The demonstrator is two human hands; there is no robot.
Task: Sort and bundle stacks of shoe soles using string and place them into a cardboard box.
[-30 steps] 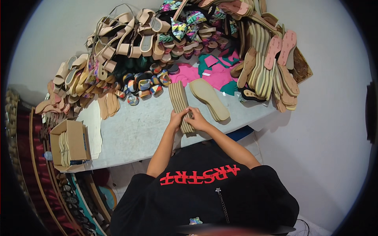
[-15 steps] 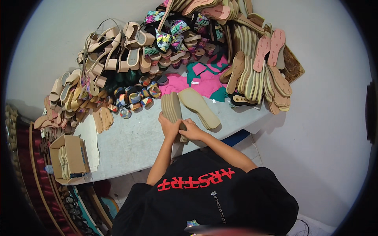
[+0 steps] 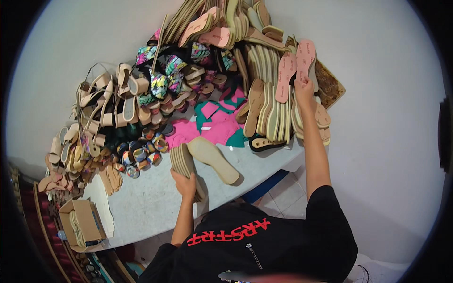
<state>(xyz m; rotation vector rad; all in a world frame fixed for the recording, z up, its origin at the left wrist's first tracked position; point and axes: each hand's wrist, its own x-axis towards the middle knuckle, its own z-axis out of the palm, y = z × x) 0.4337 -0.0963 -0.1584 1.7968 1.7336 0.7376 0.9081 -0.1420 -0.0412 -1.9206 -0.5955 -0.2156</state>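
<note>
On the table, my left hand (image 3: pixel 185 185) is closed round the side of a stack of ridged beige shoe soles (image 3: pixel 180 159). A wide flat beige sole (image 3: pixel 212 160) lies to the right of that stack. My right arm reaches far out to the pile at the back right. There my right hand (image 3: pixel 304 88) has its fingers closed at the near end of a pink-topped sole (image 3: pixel 306 56). Another pink-topped sole (image 3: pixel 284 78) lies just left of it. My fingertips partly hide the grip.
Upright soles (image 3: pixel 269 111) are packed below the pink ones, beside a brown board (image 3: pixel 332 87). Pink and green fabric pieces (image 3: pixel 212 122) lie mid-table. Heeled sandals (image 3: pixel 130 111) crowd the left, with a cardboard box (image 3: pixel 80 221) at the near left corner.
My right hand has left the ridged stack and reached out to the pink-topped sole. My left hand stays on the stack. The whole view has shifted.
</note>
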